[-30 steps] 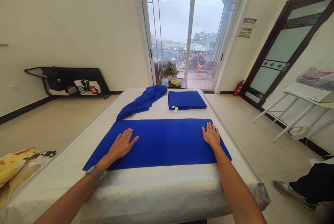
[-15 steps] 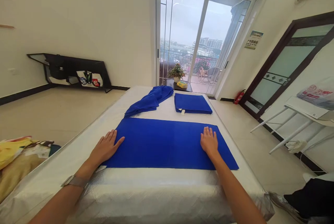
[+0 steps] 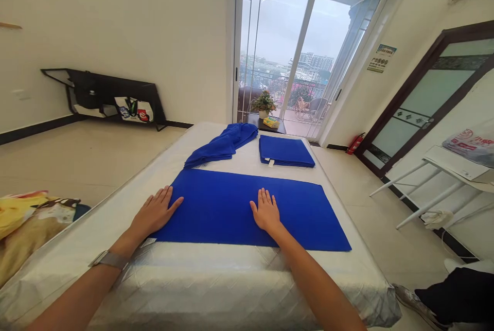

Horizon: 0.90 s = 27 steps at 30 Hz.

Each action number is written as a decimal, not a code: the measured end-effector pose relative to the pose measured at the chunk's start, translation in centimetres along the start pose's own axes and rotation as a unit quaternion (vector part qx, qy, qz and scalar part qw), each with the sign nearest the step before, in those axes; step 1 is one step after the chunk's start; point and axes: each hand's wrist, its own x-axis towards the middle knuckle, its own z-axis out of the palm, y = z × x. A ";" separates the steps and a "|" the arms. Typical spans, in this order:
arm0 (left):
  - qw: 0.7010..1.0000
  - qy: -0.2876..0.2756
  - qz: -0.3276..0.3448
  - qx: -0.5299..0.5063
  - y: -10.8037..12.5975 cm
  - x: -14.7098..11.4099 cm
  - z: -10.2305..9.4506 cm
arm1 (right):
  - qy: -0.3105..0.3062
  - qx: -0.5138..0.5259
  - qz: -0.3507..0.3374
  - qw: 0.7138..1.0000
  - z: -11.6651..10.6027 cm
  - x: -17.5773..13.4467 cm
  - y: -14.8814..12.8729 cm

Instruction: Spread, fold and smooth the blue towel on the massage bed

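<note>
A blue cloth [image 3: 219, 207], probably a towel, lies flat and smooth as a long rectangle across the near part of a plastic-covered mattress [image 3: 216, 279]. My left hand [image 3: 156, 210] rests open at the cloth's left edge, with the thumb over the blue fabric. On the middle of the cloth, slightly right of centre, my right hand [image 3: 267, 211] lies flat with its fingers pointing away. Behind it on the right is a neatly folded blue stack [image 3: 287, 151] with a white tag. A loose, rumpled blue cloth heap [image 3: 224, 145] sits behind on the left.
A small dark table [image 3: 278, 127] with a potted plant [image 3: 263, 104] stands beyond the mattress, by the sliding door. Bundled fabrics [image 3: 34, 223] are at the left. To the right are a white table [image 3: 455, 166] and a person's dark-clothed leg [image 3: 459, 295].
My right hand has slid left across the cloth, from near its right end to its middle. My left hand stays at the left edge. The view has shifted slightly.
</note>
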 end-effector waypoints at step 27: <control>0.956 -0.075 0.277 -0.056 25.3 -2.4 0.8 | 0.078 -0.067 0.217 0.971 -3.2 -4.9 22.3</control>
